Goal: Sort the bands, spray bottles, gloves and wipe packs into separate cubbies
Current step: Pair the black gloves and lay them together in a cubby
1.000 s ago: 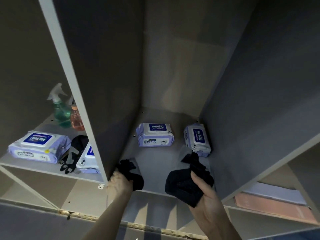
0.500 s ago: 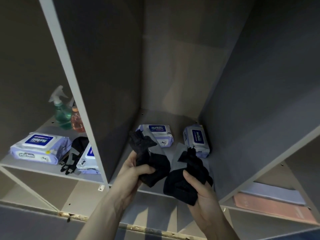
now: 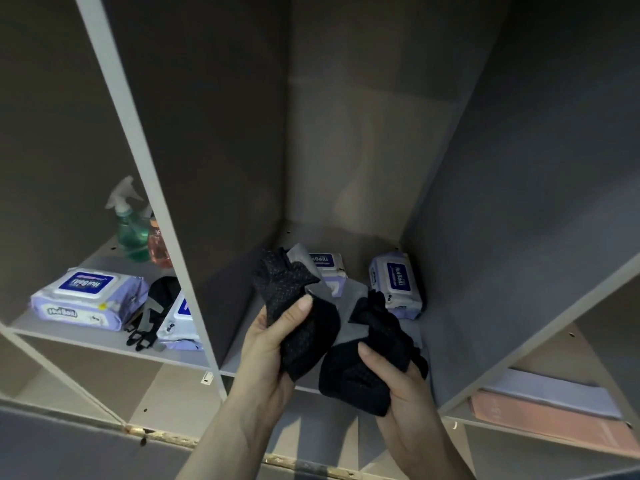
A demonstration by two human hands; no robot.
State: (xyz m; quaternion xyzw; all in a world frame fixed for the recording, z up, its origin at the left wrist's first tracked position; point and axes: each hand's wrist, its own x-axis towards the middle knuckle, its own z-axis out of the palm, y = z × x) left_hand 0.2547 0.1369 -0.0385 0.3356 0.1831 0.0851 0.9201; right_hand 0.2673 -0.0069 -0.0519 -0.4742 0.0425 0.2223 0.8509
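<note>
Both hands are up in front of the middle cubby (image 3: 346, 237). The left hand (image 3: 273, 344) is curled around a black glove (image 3: 294, 306), with the thumb pressed on top. The right hand (image 3: 391, 382) grips another black glove (image 3: 367, 368), all bunched up. The two gloves touch. Behind them, at the back of the middle cubby, lie two wipe packs (image 3: 396, 284). Left of that cubby's wall sit two spray bottles (image 3: 133, 233), a big wipe pack (image 3: 85, 297) and one more glove (image 3: 152, 313).

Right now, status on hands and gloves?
Left hand grips one black glove; right hand grips another. Both over middle cubby, wipe packs behind. Path clear.
</note>
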